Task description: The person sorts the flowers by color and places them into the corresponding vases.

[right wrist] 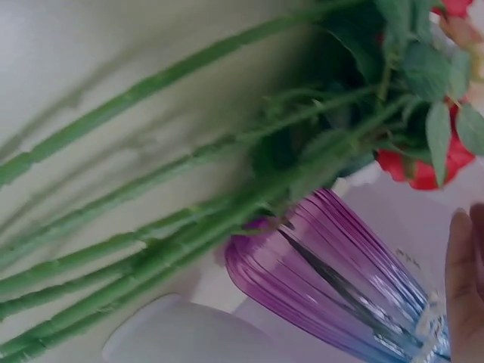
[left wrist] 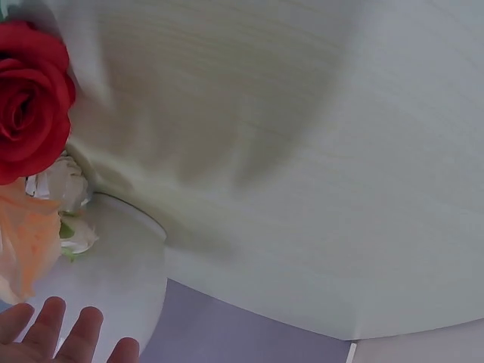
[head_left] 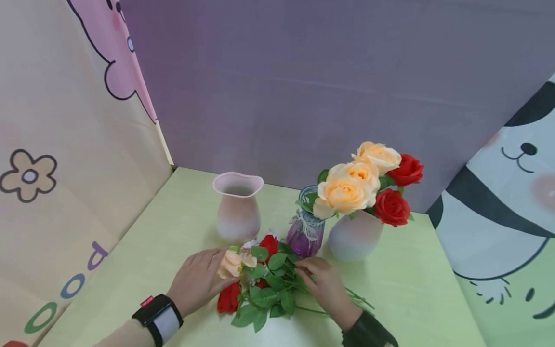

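A bunch of artificial roses lies on the table, with red roses (head_left: 228, 298), a peach rose (head_left: 231, 264), small pale blooms (left wrist: 78, 234) and green leaves (head_left: 265, 295). My left hand (head_left: 200, 277) is at the bunch's flower end, fingers and thumb beside the peach rose. In the left wrist view its fingertips (left wrist: 88, 318) are spread just below that bloom. My right hand (head_left: 324, 284) reaches over the stems (right wrist: 189, 227), thumb and forefinger apart beside the leaves. Behind the bunch stands a purple-blue glass vase (head_left: 305, 236) with a string bow.
A pink-white vase (head_left: 238, 217) with a wavy rim stands at back left. Another rounded vase (head_left: 355, 236) at the right bears peach roses (head_left: 347, 188) and red roses (head_left: 392, 207). A purple-grey wall (head_left: 303, 86) closes the back, printed panels (head_left: 65, 144) the sides.
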A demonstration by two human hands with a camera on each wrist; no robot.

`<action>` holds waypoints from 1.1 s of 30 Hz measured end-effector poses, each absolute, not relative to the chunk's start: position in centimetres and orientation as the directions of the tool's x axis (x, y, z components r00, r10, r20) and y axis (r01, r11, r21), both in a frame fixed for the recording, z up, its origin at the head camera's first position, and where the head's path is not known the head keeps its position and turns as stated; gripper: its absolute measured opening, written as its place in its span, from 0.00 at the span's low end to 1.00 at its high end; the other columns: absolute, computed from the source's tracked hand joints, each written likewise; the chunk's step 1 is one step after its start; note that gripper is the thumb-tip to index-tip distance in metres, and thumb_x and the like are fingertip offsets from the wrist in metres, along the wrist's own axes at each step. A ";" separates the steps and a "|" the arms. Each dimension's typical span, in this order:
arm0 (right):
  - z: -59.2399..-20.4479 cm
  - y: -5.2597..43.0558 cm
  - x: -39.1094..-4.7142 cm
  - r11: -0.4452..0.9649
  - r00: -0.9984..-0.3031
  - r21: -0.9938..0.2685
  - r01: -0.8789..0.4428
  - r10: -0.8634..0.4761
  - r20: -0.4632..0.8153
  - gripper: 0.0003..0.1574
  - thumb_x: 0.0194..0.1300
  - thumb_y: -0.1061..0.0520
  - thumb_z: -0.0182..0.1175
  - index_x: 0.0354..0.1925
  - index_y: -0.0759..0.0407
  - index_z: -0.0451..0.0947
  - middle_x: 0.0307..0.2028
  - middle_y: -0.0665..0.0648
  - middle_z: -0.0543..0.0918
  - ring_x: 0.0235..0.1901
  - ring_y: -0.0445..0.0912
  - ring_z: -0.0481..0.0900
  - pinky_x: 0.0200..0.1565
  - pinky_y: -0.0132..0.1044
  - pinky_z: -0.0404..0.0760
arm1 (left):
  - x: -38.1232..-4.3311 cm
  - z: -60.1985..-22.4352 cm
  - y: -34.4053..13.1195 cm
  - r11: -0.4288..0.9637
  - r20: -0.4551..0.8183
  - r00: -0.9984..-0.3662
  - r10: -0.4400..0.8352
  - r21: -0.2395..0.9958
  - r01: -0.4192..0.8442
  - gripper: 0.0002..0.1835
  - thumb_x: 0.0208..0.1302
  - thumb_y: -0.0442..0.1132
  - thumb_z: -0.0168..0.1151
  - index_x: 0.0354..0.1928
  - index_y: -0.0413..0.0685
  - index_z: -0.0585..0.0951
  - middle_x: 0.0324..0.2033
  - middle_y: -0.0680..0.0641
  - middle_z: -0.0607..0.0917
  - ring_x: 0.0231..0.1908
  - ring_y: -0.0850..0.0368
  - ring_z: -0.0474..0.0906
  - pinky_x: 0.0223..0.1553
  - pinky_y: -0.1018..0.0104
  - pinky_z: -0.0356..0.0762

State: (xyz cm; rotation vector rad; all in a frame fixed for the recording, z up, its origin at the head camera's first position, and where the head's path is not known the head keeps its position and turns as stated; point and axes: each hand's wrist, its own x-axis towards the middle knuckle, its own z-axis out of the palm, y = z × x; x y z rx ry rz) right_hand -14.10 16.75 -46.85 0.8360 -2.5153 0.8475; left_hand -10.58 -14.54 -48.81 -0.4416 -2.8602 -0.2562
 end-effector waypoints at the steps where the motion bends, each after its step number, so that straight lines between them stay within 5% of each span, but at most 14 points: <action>1: -47.1 16.7 -14.0 0.658 -0.765 -0.411 -0.631 -0.438 0.473 0.09 0.54 0.65 0.72 0.36 0.59 0.86 0.31 0.50 0.86 0.31 0.39 0.82 0.33 0.30 0.84 | -10.5 -48.9 -14.5 0.940 0.259 -0.926 0.274 0.133 0.316 0.41 0.64 0.67 0.57 0.65 0.40 0.74 0.59 0.40 0.80 0.60 0.42 0.76 0.61 0.44 0.75; 17: -51.9 15.5 -13.9 0.696 -0.635 -0.064 -0.715 -0.609 0.475 0.10 0.47 0.62 0.75 0.32 0.58 0.86 0.28 0.50 0.83 0.31 0.44 0.80 0.39 0.36 0.83 | -10.1 -49.9 -14.9 0.943 0.244 -0.936 0.252 0.155 0.294 0.41 0.61 0.65 0.62 0.65 0.40 0.74 0.58 0.40 0.80 0.59 0.42 0.76 0.60 0.43 0.75; 33: -50.5 15.3 -13.5 0.718 -0.734 -0.251 -0.649 -0.504 0.456 0.08 0.49 0.65 0.73 0.30 0.57 0.84 0.29 0.50 0.82 0.31 0.43 0.80 0.36 0.34 0.83 | -10.0 -50.1 -15.0 0.944 0.305 -0.912 0.274 0.096 0.316 0.39 0.63 0.65 0.60 0.60 0.36 0.77 0.55 0.40 0.81 0.56 0.42 0.78 0.58 0.46 0.77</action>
